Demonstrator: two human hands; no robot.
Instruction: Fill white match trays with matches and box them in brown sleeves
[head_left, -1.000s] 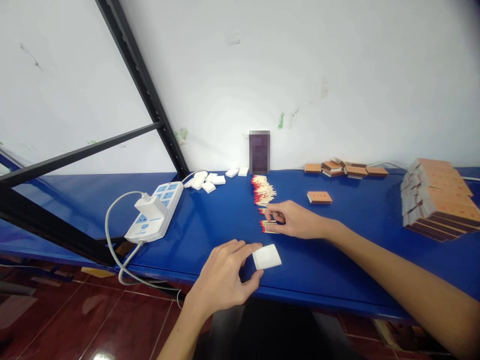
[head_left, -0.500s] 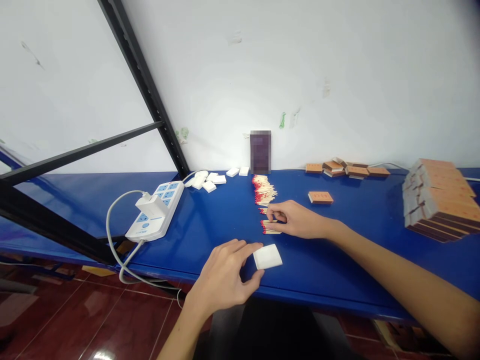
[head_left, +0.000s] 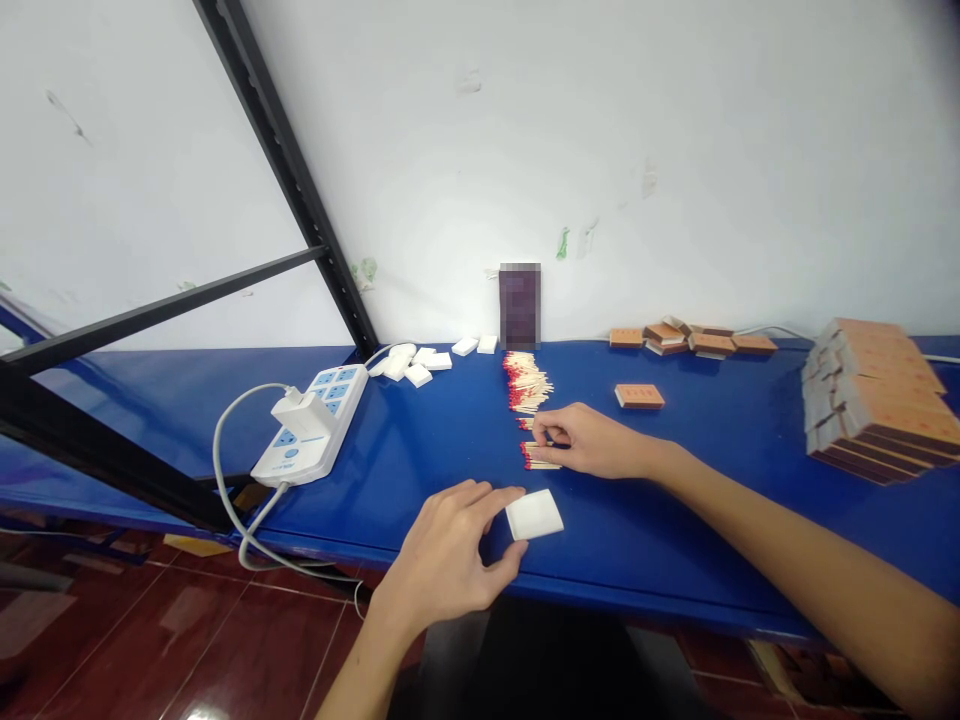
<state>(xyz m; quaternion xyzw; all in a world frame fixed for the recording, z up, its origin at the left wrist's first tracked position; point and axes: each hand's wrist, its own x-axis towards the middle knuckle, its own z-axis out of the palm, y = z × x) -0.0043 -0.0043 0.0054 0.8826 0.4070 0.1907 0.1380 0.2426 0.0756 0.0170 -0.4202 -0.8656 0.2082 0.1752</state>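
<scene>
A small white matchbox tray (head_left: 535, 514) lies near the table's front edge. My left hand (head_left: 461, 545) grips it by its left end, between thumb and fingers. My right hand (head_left: 581, 440) is bent, its thumb and fingertips pressed together on a short row of red-tipped matches (head_left: 529, 457). The fingers partly cover these matches. Just beyond, a few more matches (head_left: 525, 424) stick out beside the knuckles. Farther back lies a larger heap of matches (head_left: 527, 380), most of their red heads pointing left.
Several white trays (head_left: 418, 373) lie at the back left by a power strip (head_left: 311, 425) with a plug and cable. One orange matchbox (head_left: 640, 396) lies alone, others (head_left: 711, 344) along the wall. Stacked matchboxes (head_left: 877, 400) stand at right. A blurred dark block (head_left: 520, 305) stands behind the heap.
Both hands keep nearly the same place and grip. The view has shifted very slightly; nothing on the table has visibly moved.
</scene>
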